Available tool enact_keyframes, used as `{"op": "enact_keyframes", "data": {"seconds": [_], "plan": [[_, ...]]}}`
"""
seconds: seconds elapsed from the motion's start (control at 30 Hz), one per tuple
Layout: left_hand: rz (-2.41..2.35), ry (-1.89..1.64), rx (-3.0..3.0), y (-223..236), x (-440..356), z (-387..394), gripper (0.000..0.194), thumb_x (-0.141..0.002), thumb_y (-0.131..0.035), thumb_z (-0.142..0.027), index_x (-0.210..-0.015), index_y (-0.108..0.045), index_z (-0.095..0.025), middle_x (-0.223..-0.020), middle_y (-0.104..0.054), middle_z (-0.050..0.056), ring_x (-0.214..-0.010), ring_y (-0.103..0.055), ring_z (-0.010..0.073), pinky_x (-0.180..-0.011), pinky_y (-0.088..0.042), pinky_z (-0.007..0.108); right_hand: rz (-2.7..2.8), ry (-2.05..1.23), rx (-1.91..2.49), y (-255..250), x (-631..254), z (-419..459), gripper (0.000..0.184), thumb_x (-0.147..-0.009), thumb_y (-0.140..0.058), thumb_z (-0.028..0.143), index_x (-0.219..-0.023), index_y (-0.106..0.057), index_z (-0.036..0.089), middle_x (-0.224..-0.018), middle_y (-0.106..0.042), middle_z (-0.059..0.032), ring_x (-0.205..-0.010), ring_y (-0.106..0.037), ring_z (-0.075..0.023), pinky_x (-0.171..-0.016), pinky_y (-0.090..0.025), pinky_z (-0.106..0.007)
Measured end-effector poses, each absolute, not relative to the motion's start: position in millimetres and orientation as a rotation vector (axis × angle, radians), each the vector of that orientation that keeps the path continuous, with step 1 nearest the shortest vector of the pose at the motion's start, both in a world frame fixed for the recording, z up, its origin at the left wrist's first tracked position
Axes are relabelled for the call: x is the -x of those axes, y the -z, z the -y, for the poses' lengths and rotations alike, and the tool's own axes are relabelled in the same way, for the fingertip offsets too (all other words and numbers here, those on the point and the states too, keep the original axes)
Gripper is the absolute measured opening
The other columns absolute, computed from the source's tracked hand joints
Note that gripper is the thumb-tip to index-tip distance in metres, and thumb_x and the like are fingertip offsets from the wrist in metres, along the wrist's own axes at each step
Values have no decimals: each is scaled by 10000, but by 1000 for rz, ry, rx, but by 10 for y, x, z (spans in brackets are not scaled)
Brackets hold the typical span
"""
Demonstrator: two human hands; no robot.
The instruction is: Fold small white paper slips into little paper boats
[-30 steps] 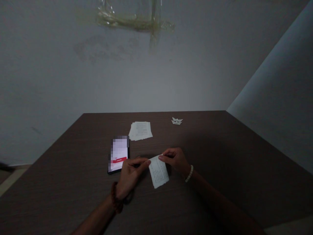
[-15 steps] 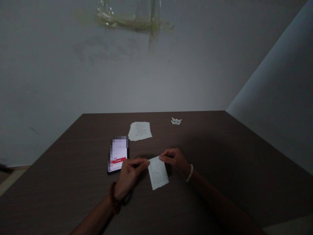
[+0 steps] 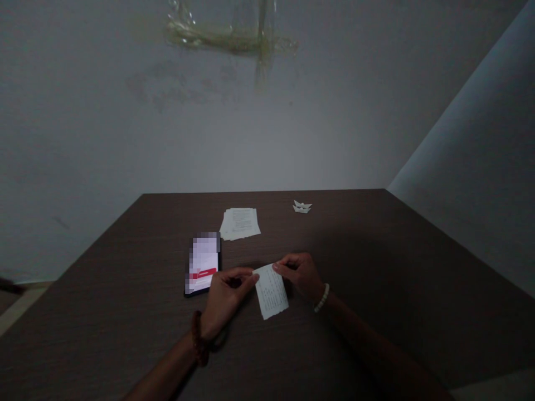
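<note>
A small white printed paper slip (image 3: pixel 272 291) lies on the dark wooden table (image 3: pixel 376 250) in front of me. My left hand (image 3: pixel 225 298), with a brown bead bracelet on the wrist, pinches the slip's far left corner. My right hand (image 3: pixel 301 274), with a white bead bracelet, pinches the far right corner. Both hands have fingers closed on the slip's top edge. A phone (image 3: pixel 203 262) with a lit screen lies just left of my left hand.
A stack of white printed papers (image 3: pixel 239 223) lies further back on the table. Two small folded white paper boats (image 3: pixel 302 206) sit near the far edge. Grey walls stand behind and to the right; tape remnants (image 3: pixel 229 36) stick to the wall.
Almost nothing differs: both hands keep pinching the slip's top edge, shifting only slightly.
</note>
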State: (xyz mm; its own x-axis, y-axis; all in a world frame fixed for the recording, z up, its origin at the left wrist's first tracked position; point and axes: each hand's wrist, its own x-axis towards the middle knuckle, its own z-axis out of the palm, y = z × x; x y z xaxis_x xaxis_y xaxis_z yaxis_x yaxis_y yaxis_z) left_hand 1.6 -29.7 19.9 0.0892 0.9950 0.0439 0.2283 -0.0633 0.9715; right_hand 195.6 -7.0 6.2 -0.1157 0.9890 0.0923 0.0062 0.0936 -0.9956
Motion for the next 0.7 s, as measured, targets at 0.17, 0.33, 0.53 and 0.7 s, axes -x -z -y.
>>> {"op": "enact_keyframes", "data": {"seconds": [0.17,0.33,0.53,0.7], "plan": [[-1311,-1058,-1435,-214,-28,306,249,-718,-708,-395,-787,-725,-156,-737,-731,45,-686,-670,194,-618,-520,255,1366,-1185,1108,-96,-1952,80,210,-676,-714,333,-610,-670,139,-574,-664,-22,-518,-576,-123,-510,-434,-230],[-1351,-1085,-1470,-233,-16,294,250,-743,-675,-407,-773,-731,-164,-790,-740,51,-739,-677,211,-680,-531,287,1367,-1194,1096,-81,-1940,93,187,-678,-717,312,-611,-666,146,-602,-675,-27,-545,-600,-137,-528,-453,-243],[-1383,-1043,-1521,-235,-11,287,248,-772,-633,-391,-782,-736,-166,-796,-740,47,-748,-674,208,-686,-519,285,1404,-1213,1126,-72,-1933,79,178,-691,-706,307,-640,-670,140,-637,-686,-37,-587,-620,-148,-562,-466,-253],[-1419,-1029,-1570,-223,-9,265,252,-779,-603,-377,-751,-729,-161,-783,-737,52,-740,-672,214,-674,-516,295,1497,-1184,1156,-47,-1959,40,161,-716,-678,289,-663,-675,136,-639,-683,-32,-594,-612,-141,-570,-458,-247]]}}
